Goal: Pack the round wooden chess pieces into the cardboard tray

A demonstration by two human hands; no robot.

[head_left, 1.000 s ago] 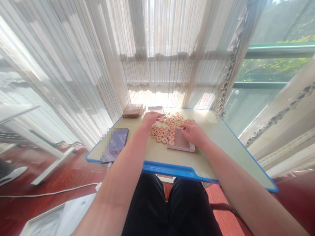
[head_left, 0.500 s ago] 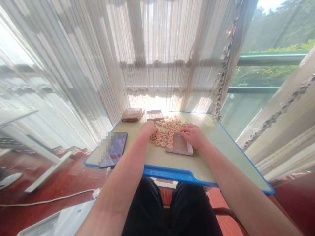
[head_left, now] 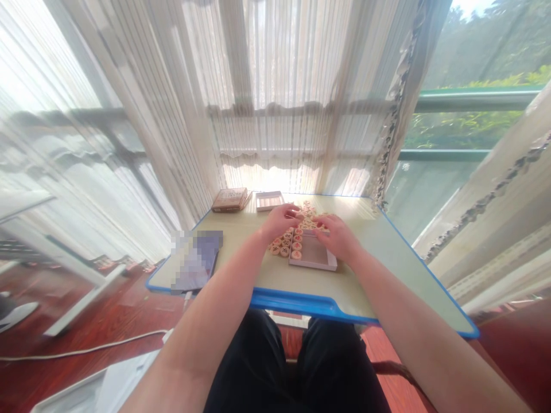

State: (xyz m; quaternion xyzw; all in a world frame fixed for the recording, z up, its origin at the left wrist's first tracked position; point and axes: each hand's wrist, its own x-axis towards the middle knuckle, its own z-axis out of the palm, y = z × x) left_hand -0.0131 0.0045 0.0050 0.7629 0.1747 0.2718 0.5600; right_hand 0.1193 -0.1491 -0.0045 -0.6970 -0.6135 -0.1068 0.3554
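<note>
Round wooden Chinese chess pieces with red and dark characters lie spread on the table, with a loose pile (head_left: 307, 211) behind the open box and a group (head_left: 284, 250) to its left. Inside the shallow open box (head_left: 316, 265), a column of red-marked pieces (head_left: 297, 246) lines the left side. My left hand (head_left: 282, 221) is over the pieces behind the box's left corner, its fingers curled together; what they hold is too small to make out. At the box's far right side is my right hand (head_left: 338, 236), thumb and fingers bent but apart, fingertips near the pile.
A blue-edged table (head_left: 387, 258) carries everything. At its back left are a brown box (head_left: 229, 199) and a shallow pale lid or tray (head_left: 269, 201). A partly blurred-out tablet (head_left: 206, 252) lies at the left, with a cable. Sheer curtains (head_left: 275, 132) hang behind.
My left hand has moved right and slightly away from me, from the left group of pieces to behind the box. My right hand has shifted slightly, with its fingers further apart.
</note>
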